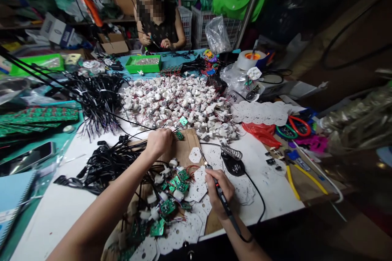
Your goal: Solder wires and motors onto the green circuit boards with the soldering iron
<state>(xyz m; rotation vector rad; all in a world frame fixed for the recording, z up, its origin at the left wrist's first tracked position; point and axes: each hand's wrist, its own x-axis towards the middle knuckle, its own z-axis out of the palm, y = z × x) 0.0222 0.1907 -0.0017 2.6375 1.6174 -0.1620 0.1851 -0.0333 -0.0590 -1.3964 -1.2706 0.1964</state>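
My left hand (159, 141) reaches forward over the brown board (186, 149), fingers closed on a small green circuit board (179, 135) at the edge of the motor pile. My right hand (219, 191) grips a soldering iron (221, 197) like a pen, its tip pointing up near white paper discs (196, 185). Between my arms lie several small green circuit boards (176, 185) wired to little white motors. The iron's coiled stand (232, 155) sits just beyond my right hand.
A big heap of white motors (177, 102) fills the table's middle. Black cable bundles (98, 98) lie at left, green board strips (36, 116) and a phone (27, 157) further left. Pliers (294, 179), scissors (295, 126) and a tape roll (252, 59) are at right. Another person (159, 24) works opposite.
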